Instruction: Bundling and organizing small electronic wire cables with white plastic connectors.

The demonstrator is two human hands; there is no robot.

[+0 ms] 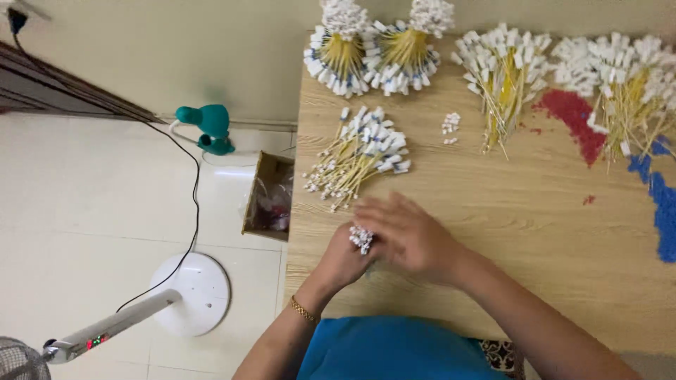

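Note:
My left hand grips a small cluster of white plastic connector ends near the front left of the wooden table. My right hand lies over it, fingers spread flat and blurred, touching the same cluster. Just beyond the hands lies a loose bundle of yellow cables with white and blue ends. A gold bracelet circles my left wrist.
Fanned bundles of the same cables line the table's far edge, with more at the right. A few loose white caps, red beads and blue beads. On the floor stand a cardboard box, a fan base and its cord.

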